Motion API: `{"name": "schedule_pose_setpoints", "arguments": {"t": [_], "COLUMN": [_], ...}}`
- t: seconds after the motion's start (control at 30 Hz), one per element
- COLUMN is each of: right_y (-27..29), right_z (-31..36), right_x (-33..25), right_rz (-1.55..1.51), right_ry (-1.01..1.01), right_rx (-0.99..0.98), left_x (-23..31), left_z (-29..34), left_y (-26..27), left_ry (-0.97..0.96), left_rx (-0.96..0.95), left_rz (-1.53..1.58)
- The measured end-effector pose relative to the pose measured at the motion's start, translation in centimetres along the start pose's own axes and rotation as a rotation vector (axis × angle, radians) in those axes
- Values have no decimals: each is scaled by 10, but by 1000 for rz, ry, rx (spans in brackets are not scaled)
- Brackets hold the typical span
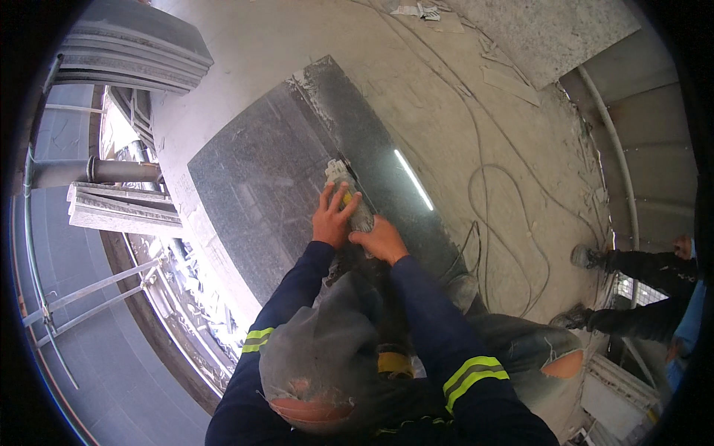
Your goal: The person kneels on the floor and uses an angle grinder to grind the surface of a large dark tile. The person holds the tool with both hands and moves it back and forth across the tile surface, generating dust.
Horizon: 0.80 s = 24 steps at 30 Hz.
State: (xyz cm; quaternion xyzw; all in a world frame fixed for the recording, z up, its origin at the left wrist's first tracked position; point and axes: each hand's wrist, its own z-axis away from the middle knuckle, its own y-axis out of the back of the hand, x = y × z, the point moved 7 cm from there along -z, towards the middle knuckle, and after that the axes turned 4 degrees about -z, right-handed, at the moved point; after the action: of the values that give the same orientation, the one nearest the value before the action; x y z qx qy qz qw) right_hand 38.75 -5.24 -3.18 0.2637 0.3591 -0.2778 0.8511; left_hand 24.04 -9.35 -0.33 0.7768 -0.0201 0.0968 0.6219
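A dark polished stone slab [256, 167] lies flat on the floor in front of me, with a pale dusty line running along it from its far edge. On that line sits a dust-covered angle grinder [361, 215], its head pointing away from me. My left hand [332, 217] is wrapped over the grinder's body, close behind the head. Further back, my right hand [382, 240] closes round its rear end. The blade is mostly hidden beside the head, and I cannot tell whether it is spinning. My knees are bent at the slab's near side.
Grey cable [485, 175] loops over the dusty floor to the right. Stacked slabs [137, 48] stand at the far left, above stone strips [123, 207] and scaffold tubes [100, 291] by an open edge. Another person's legs [632, 271] are at the right, near a metal sheet wall [647, 141].
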Motion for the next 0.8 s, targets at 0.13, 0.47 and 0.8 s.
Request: {"name": "schedule_pose_setpoints", "arguments": {"t": [0.13,0.47,0.8], "right_y": [1,10,3], "right_z": [12,30,5], "right_x": [6,-9,-2], "right_rz": [-46,26,-20], "right_ry": [-45,-60,3], "right_rx": [-35,-31,21], "left_x": [10,15,5], "left_z": [7,13,0], "left_y": [5,10,1], "left_ry": [1,24,13], "left_rx": [21,7,-26], "left_rz": [14,47,6]}}
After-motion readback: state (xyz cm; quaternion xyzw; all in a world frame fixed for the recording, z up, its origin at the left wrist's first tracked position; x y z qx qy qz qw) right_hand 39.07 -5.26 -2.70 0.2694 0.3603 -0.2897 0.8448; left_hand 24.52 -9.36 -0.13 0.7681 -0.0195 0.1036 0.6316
